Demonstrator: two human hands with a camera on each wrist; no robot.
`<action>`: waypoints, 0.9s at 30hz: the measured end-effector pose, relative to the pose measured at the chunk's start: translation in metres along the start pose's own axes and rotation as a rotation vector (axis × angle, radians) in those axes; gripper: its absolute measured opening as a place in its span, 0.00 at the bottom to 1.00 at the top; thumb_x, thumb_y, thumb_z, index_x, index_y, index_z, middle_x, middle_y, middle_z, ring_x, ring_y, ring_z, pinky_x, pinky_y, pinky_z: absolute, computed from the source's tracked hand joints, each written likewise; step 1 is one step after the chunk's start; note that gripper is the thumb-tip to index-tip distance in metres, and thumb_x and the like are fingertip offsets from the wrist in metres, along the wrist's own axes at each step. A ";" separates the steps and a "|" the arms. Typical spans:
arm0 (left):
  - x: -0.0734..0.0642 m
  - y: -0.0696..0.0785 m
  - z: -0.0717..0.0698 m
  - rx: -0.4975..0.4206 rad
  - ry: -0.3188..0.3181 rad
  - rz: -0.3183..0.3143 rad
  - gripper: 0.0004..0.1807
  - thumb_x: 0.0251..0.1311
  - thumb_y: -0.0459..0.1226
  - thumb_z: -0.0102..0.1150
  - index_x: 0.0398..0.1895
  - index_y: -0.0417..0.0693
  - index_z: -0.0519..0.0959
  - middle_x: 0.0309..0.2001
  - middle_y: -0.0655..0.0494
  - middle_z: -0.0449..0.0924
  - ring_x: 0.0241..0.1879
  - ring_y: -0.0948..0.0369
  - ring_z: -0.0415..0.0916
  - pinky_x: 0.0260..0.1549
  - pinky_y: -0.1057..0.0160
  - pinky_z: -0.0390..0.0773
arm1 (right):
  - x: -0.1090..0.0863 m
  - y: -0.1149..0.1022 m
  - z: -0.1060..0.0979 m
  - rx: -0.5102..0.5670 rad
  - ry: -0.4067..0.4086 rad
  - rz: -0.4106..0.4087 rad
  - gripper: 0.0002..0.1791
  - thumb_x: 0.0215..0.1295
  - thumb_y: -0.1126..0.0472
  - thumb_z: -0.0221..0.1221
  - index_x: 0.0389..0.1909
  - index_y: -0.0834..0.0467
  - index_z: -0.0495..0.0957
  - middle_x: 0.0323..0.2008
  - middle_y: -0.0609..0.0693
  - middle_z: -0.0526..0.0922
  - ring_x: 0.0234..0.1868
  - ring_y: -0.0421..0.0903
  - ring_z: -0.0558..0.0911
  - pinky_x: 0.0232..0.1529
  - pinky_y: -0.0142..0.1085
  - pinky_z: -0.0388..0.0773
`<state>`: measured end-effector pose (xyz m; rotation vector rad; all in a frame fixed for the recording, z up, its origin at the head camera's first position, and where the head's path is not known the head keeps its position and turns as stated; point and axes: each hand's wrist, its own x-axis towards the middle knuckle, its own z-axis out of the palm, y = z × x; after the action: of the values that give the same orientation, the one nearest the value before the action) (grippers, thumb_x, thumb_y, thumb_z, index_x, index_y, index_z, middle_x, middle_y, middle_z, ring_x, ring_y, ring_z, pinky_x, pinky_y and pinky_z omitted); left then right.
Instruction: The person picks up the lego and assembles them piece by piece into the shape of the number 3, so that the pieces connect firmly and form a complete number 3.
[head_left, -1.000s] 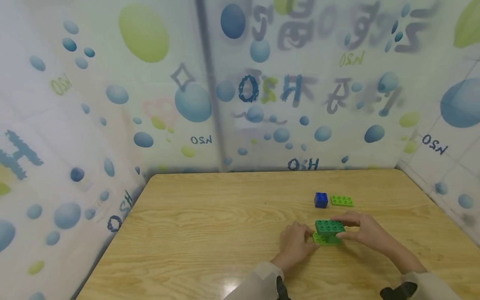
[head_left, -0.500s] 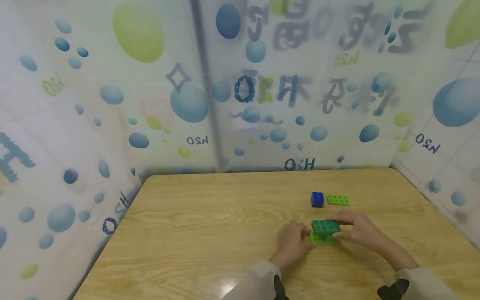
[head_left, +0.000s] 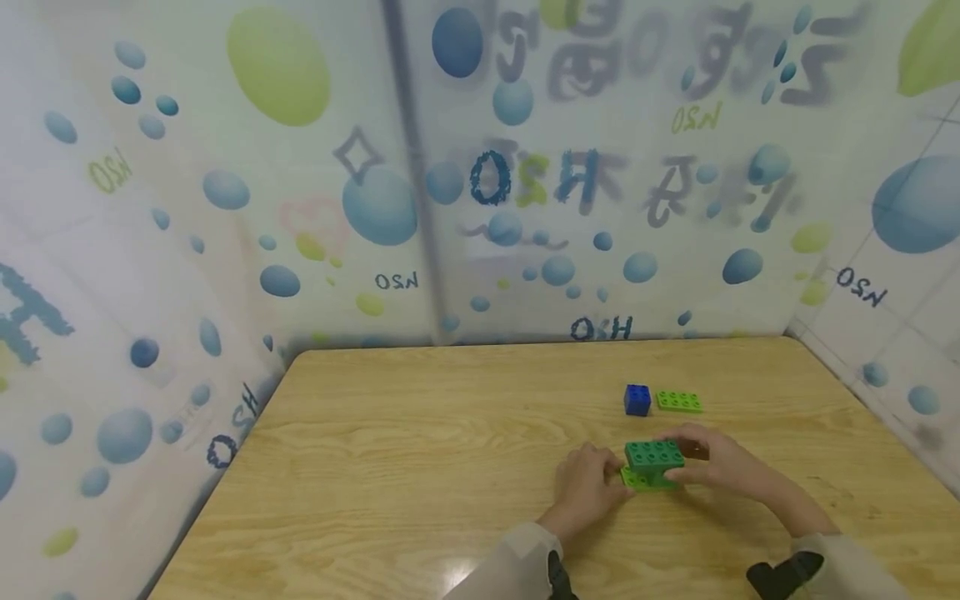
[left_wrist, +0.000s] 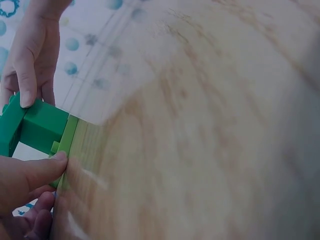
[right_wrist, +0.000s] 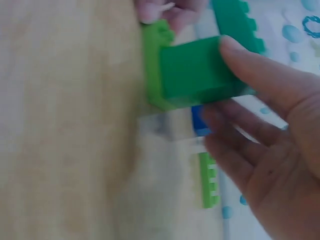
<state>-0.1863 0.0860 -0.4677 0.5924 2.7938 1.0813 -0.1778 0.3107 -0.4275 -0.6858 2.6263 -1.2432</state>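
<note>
A lime green building plate [head_left: 636, 481] lies flat on the table and carries a darker green brick [right_wrist: 200, 72] on its right part. Stacked over that, an upper green brick [head_left: 654, 455] juts out to the left, above bare plate studs. With thumb and fingers my left hand [head_left: 585, 483] pinches the plate's left end; in the left wrist view its thumb lies along the plate's edge. My right hand [head_left: 716, 462] grips the bricks from the right, thumb in front and fingers behind. In the right wrist view that thumb touches where the two bricks meet.
Behind the stack stand a small blue brick [head_left: 637, 400] and, beside it on the right, a second lime green plate [head_left: 678, 402]. The wooden table [head_left: 420, 433] ends at a wall panel [head_left: 525, 250] with printed bubbles; side panels flank it.
The head view shifted slightly, so everything sits a little further left than one second ago. My right fingers have moved slightly on the green bricks; the stack itself looks unchanged.
</note>
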 end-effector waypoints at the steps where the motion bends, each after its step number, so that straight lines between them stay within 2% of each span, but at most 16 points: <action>1: 0.000 0.000 0.000 -0.004 -0.001 -0.002 0.16 0.46 0.47 0.70 0.40 0.58 0.82 0.28 0.70 0.65 0.28 0.70 0.59 0.30 0.70 0.58 | 0.002 0.000 -0.003 0.032 -0.037 -0.002 0.25 0.60 0.60 0.62 0.55 0.69 0.70 0.49 0.62 0.74 0.46 0.42 0.77 0.42 0.38 0.75; 4: -0.001 0.001 0.000 -0.014 -0.001 -0.008 0.16 0.46 0.47 0.70 0.40 0.58 0.82 0.28 0.70 0.65 0.28 0.70 0.59 0.30 0.70 0.58 | 0.006 0.001 -0.014 0.133 -0.144 -0.002 0.26 0.61 0.64 0.59 0.58 0.72 0.66 0.51 0.66 0.73 0.47 0.37 0.76 0.43 0.31 0.73; 7: -0.001 0.001 0.000 -0.008 0.000 -0.015 0.16 0.45 0.47 0.70 0.40 0.59 0.82 0.28 0.71 0.64 0.28 0.70 0.59 0.30 0.70 0.58 | 0.008 0.000 -0.026 0.174 -0.189 -0.004 0.28 0.62 0.65 0.58 0.60 0.74 0.63 0.53 0.70 0.70 0.49 0.35 0.75 0.45 0.30 0.72; 11: -0.001 0.000 0.000 0.005 0.007 -0.019 0.17 0.45 0.48 0.71 0.40 0.59 0.82 0.28 0.71 0.65 0.28 0.70 0.59 0.30 0.70 0.59 | 0.015 -0.001 -0.043 0.142 -0.151 -0.012 0.26 0.63 0.65 0.57 0.58 0.76 0.64 0.50 0.72 0.72 0.48 0.42 0.78 0.43 0.33 0.75; 17: 0.001 -0.001 0.001 -0.003 -0.005 -0.023 0.17 0.45 0.48 0.70 0.41 0.61 0.82 0.28 0.72 0.66 0.29 0.71 0.60 0.31 0.70 0.59 | 0.032 0.007 -0.058 0.040 -0.059 0.054 0.26 0.62 0.62 0.59 0.57 0.73 0.68 0.48 0.68 0.75 0.46 0.49 0.78 0.39 0.38 0.76; 21: 0.001 -0.001 0.001 0.000 -0.012 -0.027 0.17 0.45 0.48 0.70 0.41 0.61 0.82 0.28 0.72 0.66 0.29 0.71 0.60 0.31 0.71 0.59 | 0.046 0.015 -0.063 0.002 -0.058 0.085 0.27 0.61 0.61 0.60 0.57 0.72 0.68 0.47 0.66 0.76 0.47 0.59 0.77 0.41 0.42 0.76; 27: 0.001 -0.001 0.001 0.030 -0.006 -0.019 0.17 0.45 0.49 0.70 0.41 0.61 0.82 0.28 0.72 0.66 0.29 0.71 0.60 0.31 0.71 0.59 | 0.066 0.020 -0.065 -0.024 -0.079 0.114 0.29 0.58 0.62 0.62 0.57 0.72 0.67 0.48 0.68 0.75 0.49 0.63 0.75 0.42 0.46 0.76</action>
<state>-0.1876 0.0868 -0.4690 0.5700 2.8089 1.0340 -0.2645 0.3358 -0.3977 -0.5681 2.5803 -1.1322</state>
